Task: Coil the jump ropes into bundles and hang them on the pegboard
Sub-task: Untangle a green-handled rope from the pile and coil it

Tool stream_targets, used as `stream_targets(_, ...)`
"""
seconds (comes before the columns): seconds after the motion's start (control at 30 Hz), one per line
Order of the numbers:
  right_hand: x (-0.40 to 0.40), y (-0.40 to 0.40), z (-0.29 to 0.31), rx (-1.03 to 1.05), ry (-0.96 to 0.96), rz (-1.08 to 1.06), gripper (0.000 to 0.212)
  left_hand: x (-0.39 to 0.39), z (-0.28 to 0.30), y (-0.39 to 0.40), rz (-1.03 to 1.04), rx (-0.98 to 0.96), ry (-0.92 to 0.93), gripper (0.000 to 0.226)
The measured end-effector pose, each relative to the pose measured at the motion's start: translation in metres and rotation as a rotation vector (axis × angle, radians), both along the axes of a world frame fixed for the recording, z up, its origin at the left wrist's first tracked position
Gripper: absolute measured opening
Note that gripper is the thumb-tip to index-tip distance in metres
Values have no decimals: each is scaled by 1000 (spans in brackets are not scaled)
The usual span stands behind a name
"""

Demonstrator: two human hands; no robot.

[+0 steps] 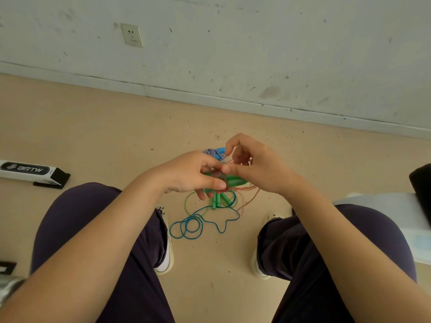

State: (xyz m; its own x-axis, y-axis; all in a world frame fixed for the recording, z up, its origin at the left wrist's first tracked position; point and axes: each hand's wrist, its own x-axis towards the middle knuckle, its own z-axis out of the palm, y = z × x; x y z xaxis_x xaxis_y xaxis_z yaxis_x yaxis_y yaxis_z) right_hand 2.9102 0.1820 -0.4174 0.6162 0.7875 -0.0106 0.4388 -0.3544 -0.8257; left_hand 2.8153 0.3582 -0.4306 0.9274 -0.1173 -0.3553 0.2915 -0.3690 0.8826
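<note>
My left hand [193,174] grips a small bundle of brownish-orange rope wound round green handles [235,180]. My right hand [254,166] pinches a strand of the brown rope [250,194] just above that bundle; the loose end trails down to the right. On the floor below lie a thin green rope [190,201] with green handles [217,201] and a blue rope [189,227] in loose loops. A blue-and-white striped rope with blue handles [215,153] lies behind my hands, partly hidden. No pegboard is in view.
I sit with my knees apart, feet in white shoes [166,257] on the beige floor. A white box marked BRTW [30,172] lies at the left. A wall with a socket [131,34] is ahead. A black object [422,187] and white sheet sit at the right.
</note>
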Motion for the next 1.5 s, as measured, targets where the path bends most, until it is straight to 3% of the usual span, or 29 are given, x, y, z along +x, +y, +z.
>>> stream_targets(0.23,1,-1,-1,56,142,-21,16,-3,1,3,37,-2,-73,25)
stream_targets(0.43,1,0,-4,200,394,-135,17,0,-4,0,119,-136,-205,66)
stream_targets(0.6,1,2,-7,318,711,-141,26,3,-2,-5,291,-300,-287,41)
stream_targets(0.67,2,2,-8,280,660,-143,28,6,0,-1,421,-342,-291,34)
stream_targets(0.73,3,2,-8,187,514,-178,17,8,1,6,539,-338,-283,36)
stream_targets(0.83,2,1,-3,63,285,-202,13,10,-1,10,573,-248,-258,40)
stream_targets(0.93,-3,2,5,-3,116,-145,19,10,-3,7,499,-75,-237,43)
stream_targets(1.07,-6,1,13,12,40,-75,19,11,-2,12,352,117,-130,40)
stream_targets(1.17,-2,0,17,72,-21,-63,15,6,0,6,175,50,-46,41)
stream_targets(1.3,8,-3,13,95,-112,-140,13,3,8,-1,21,-115,-73,38)
stream_targets(1.5,8,1,0,68,-52,-189,13,5,3,-3,33,-75,-121,40)
